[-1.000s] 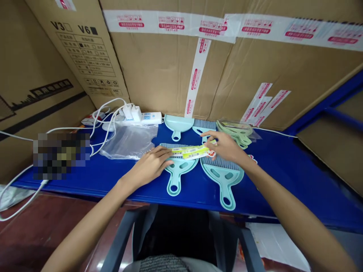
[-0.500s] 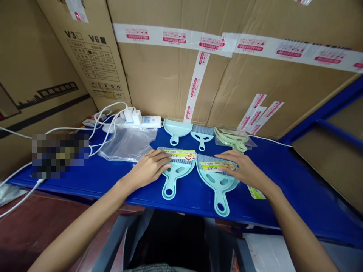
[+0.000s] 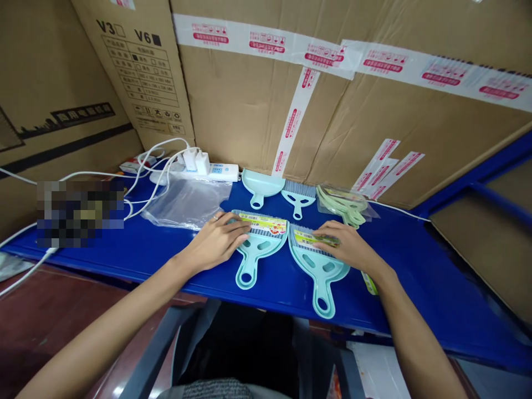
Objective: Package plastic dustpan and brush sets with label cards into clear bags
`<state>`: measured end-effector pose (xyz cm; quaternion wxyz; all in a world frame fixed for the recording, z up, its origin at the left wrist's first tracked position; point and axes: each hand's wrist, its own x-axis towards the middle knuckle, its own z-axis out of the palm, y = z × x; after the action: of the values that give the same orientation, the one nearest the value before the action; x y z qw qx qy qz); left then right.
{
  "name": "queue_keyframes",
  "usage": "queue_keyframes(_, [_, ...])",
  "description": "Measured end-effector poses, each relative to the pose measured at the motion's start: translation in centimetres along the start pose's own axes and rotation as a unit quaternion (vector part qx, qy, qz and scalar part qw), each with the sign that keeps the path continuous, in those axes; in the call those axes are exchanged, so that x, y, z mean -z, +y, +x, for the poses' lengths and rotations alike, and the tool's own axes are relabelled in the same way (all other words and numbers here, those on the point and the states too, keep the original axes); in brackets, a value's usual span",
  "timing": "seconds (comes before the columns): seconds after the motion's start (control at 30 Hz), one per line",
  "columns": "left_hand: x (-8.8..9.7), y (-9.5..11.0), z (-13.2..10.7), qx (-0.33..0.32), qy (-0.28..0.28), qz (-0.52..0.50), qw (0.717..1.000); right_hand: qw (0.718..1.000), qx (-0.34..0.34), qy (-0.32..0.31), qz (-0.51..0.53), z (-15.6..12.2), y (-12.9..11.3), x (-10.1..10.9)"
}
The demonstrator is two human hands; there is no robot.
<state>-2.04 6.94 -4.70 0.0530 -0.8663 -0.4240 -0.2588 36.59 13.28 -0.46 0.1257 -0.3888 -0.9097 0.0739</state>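
Two mint-green brush-and-dustpan sets lie side by side on the blue shelf (image 3: 415, 266). My left hand (image 3: 216, 244) rests flat on the left set (image 3: 254, 250), fingers stretched onto its paper label (image 3: 262, 223). My right hand (image 3: 351, 246) lies on the right set (image 3: 319, 266), fingers pressing its yellow-green label (image 3: 310, 239). Both hands look open and flat, gripping nothing. Another label (image 3: 369, 284) lies on the shelf under my right wrist.
Behind stand a loose dustpan (image 3: 260, 185), a small brush (image 3: 298, 197) and a bagged set (image 3: 343, 202). A clear plastic bag (image 3: 187, 202), a power strip (image 3: 208, 172) with white cables, and cardboard boxes (image 3: 249, 105) line the back. A chair (image 3: 174, 338) is below.
A second ago both hands held labels together over the sets. Now a label lies on each set, and my right hand has moved down onto the right set.
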Motion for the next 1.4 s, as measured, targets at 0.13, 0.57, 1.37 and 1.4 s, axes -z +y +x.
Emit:
queue_keyframes(0.13, [0.1,0.0,-0.1,-0.002,0.003,-0.001,1.000,1.000,0.001,0.018,-0.005,-0.3,0.4,-0.6])
queue_keyframes(0.57, [0.4,0.1,-0.1,-0.004,0.002,-0.013,1.000,0.998,0.018,0.057,0.012,-0.4,1.1,-1.5])
queue_keyframes(1.37, [1.0,0.4,0.0,-0.026,0.019,-0.012,0.999,0.991,0.011,0.134,0.024,-0.6,1.1,-0.4])
queue_keyframes(1.4, [1.0,0.4,0.0,-0.028,0.019,-0.012,0.999,0.990,0.011,0.137,0.024,-0.6,1.1,-0.5])
